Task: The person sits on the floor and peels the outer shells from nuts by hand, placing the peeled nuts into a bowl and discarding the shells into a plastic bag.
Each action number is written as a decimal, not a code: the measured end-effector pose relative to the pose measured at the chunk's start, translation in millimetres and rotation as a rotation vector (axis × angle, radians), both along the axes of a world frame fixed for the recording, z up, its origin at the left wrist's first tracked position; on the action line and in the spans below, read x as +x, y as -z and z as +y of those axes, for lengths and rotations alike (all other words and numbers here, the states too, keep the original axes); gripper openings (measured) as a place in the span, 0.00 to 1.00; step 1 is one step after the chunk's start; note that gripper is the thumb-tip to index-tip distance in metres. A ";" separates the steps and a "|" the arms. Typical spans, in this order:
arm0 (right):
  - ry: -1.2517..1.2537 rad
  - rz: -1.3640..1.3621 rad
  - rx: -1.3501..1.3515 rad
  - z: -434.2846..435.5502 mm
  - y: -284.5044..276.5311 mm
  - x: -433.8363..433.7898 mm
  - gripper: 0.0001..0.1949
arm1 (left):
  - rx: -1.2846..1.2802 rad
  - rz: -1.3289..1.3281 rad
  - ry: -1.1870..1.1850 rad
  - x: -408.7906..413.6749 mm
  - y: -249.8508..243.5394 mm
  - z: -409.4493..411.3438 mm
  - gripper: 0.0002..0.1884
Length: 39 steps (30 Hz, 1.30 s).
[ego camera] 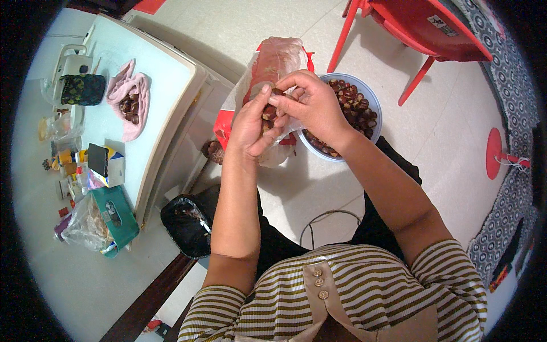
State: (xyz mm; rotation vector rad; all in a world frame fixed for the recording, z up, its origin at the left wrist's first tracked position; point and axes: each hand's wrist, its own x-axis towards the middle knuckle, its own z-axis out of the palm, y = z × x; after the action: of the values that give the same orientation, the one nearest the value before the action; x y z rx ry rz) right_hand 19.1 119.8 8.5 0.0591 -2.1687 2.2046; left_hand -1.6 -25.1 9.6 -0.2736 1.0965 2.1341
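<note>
My left hand (255,126) is curled around brown chestnuts (269,113), held against its palm and fingers. The thumb and fingers of my right hand (318,107) pinch a chestnut (278,92) at the tips of the left hand. Beneath both hands lies a red and clear plastic bag (275,55), its mouth and contents mostly covered. On the floor to the right, a light blue round basin (378,106) holds many glossy chestnuts (361,113); my right wrist crosses over its near left side.
At left stands a table (164,81) bearing a pink cloth (139,85) with several chestnuts, a phone (98,159) and a green tissue box (124,213). Below its edge is a black-lined bin (181,231). A red chair (423,30) stands at upper right. A cable (329,212) curves between my legs.
</note>
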 end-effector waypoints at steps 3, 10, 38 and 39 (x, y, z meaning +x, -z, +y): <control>0.017 0.116 0.093 0.8 2.3 1.1 0.12 | 0.212 -0.048 0.049 -2.9 2.4 -3.8 0.19; 0.028 0.202 0.201 2.8 1.0 2.2 0.13 | 0.235 -0.073 0.027 -2.4 6.3 -2.0 0.20; -0.020 -0.336 0.766 124.1 36.0 -7.5 0.13 | -1.303 0.691 -0.069 -8.9 36.7 -13.8 0.15; -0.044 -0.366 0.812 123.1 45.6 -8.7 0.13 | -1.297 0.690 -0.076 -9.5 34.6 -13.7 0.15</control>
State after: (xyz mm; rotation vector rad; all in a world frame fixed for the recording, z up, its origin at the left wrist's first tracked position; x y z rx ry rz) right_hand 10.4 242.9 -37.1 -0.2884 -3.1316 1.2705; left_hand -11.1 -38.8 -25.0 -0.1336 2.7956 1.2484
